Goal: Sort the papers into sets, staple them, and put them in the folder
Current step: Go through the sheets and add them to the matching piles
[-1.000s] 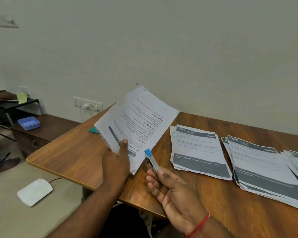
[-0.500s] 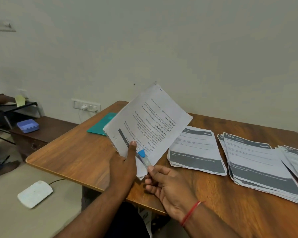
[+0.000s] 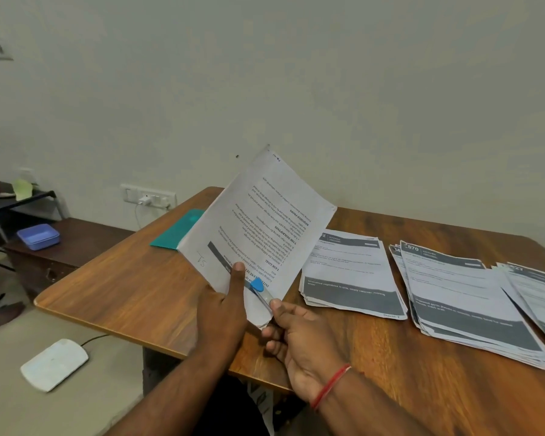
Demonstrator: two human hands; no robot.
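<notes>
- Tilted steeper than a second ago, the held set of papers (image 3: 258, 234) now stands nearly upright at the frame's centre, and its lower corner has come down onto the stapler, which a second ago was clear of the sheets.
- On the wooden table (image 3: 132, 297), three loose stacks remain: a middle stack (image 3: 350, 275), a right stack (image 3: 463, 297) and a further stack (image 3: 538, 287) cut off at the right edge.
- A teal folder (image 3: 177, 231) lies flat behind the held set, toward the upper left of the tabletop.
- Left hand (image 3: 224, 306) pinches the set near its bottom edge, thumb pressed on the front page.
- Right hand (image 3: 299, 335) is closed around the blue-tipped stapler (image 3: 260, 289), whose nose overlaps that corner.
- Judging by this, stapling this set is imminent; whether the jaws have bitten yet cannot be told.
</notes>
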